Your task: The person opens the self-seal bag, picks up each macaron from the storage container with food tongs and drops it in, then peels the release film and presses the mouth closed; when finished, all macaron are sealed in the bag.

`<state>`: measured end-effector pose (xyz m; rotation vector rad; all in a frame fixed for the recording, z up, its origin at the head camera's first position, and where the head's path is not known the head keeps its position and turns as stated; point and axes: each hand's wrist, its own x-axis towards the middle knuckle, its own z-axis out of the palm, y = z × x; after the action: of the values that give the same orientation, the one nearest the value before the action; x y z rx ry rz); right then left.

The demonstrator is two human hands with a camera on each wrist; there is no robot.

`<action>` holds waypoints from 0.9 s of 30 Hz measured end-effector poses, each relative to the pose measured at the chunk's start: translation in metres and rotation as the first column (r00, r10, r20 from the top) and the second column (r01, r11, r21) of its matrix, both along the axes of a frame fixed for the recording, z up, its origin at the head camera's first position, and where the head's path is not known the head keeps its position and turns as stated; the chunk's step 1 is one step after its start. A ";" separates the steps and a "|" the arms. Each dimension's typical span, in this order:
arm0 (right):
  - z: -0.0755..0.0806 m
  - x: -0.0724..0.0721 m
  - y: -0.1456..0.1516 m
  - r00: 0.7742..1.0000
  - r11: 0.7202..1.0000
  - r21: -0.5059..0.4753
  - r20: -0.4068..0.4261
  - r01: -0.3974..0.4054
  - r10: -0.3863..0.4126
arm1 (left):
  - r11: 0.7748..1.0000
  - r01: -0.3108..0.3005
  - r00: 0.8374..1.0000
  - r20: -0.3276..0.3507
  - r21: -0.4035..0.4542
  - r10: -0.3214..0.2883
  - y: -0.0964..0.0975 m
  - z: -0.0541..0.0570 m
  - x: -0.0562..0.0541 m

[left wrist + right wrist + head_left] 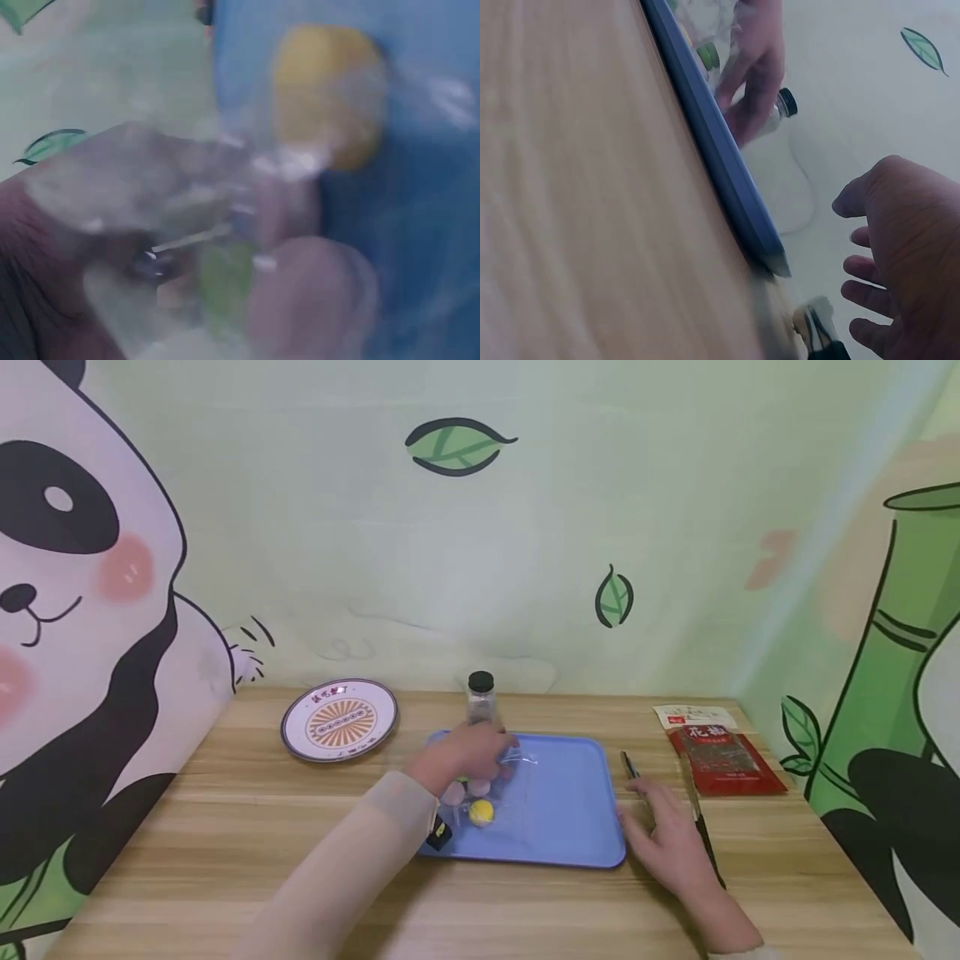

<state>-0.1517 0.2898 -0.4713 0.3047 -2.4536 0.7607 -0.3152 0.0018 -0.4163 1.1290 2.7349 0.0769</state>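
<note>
My left hand (468,753) is over the left part of a blue tray (573,802), its fingers curled at a clear plastic bag (521,793) that they appear to grip. Under or inside the plastic are a yellow round piece (482,812), pinkish round pieces (478,787) and a bit of green (708,55). The left wrist view is blurred, with plastic across that hand. Just right of the tray, my right hand (667,839) is held with fingers apart and holds nothing. Near it are a black-handled knife (707,847) and a slim dark tool (630,766).
A jar with a black lid (481,683) stands behind the tray. A patterned plate (341,720) lies at the back left. At the back right lies a red spice packet (727,762), with a pale packet (693,716) behind it. A painted wall (337,527) borders the wooden table (225,827).
</note>
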 end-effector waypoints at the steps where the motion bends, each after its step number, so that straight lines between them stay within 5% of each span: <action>1: -0.001 -0.001 -0.003 1.000 1.000 0.001 0.002 -0.008 0.008 | 1.000 -0.014 0.999 -0.030 -0.010 0.014 -0.001 -0.002 0.000; 7: -0.004 -0.002 -0.016 0.996 0.995 0.022 -0.009 -0.092 0.093 | 0.995 -0.081 0.996 -0.032 0.061 0.083 -0.009 -0.020 -0.011; 12: -0.004 -0.002 -0.024 0.990 0.990 0.013 -0.020 -0.143 0.143 | 0.970 -0.032 0.999 0.044 0.241 0.022 -0.023 -0.022 -0.020; 17: -0.002 0.001 -0.046 0.977 0.978 -0.086 0.087 -0.188 0.195 | 0.878 -0.012 0.989 0.135 0.478 -0.060 -0.039 -0.006 -0.018; 24: 0.009 -0.016 -0.111 0.864 0.916 -0.387 0.419 -0.107 0.278 | 0.771 -0.095 0.968 0.239 0.630 -0.076 -0.056 0.015 -0.011; 27: 0.006 -0.035 -0.128 0.856 0.892 -0.447 0.437 -0.060 0.276 | 0.716 -0.119 0.964 0.253 0.688 -0.083 -0.060 0.023 -0.009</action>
<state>-0.1870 0.1621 -0.4654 0.1789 -2.6451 1.5893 -0.3244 -0.0580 -0.3933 1.1178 2.4937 1.2749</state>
